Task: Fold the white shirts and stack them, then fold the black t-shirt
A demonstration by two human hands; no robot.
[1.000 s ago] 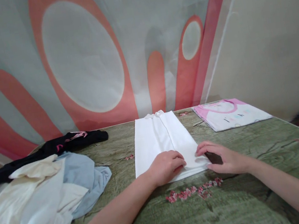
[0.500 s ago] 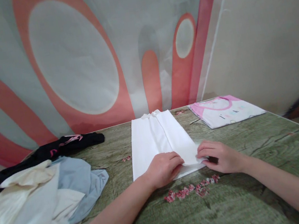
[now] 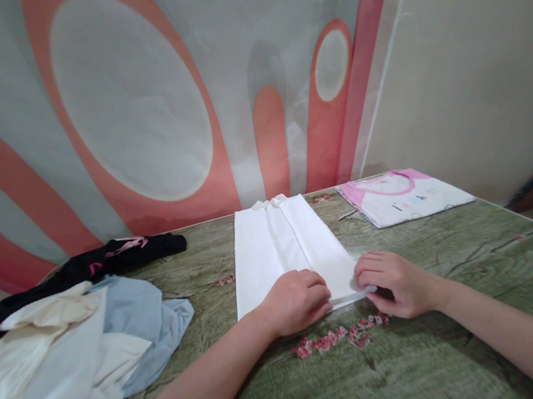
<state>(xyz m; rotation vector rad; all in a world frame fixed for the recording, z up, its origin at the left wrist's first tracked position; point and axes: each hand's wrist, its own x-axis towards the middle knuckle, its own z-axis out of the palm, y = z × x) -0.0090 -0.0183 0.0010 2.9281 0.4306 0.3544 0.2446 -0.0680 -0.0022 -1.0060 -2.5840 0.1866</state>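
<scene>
A white shirt lies face down or folded inward in a long rectangle on the table, its collar at the far end by the wall; which face is up I cannot tell. My left hand is closed over the middle of its near edge, fingers curled on the cloth and the fingertips partly hidden. At the near right corner, my right hand pinches the hem between thumb and fingers. The cloth between both hands lies nearly flat, with layered edges showing.
On the left is a loose heap of cream, white and light blue clothes, with a black garment behind it. A folded pink-and-white T-shirt lies at the back right. The wood-patterned table meets a painted wall.
The near right edge of the white shirt has come down flatter against the table. My right hand has shifted slightly right and toward me; my left hand stays almost in place.
</scene>
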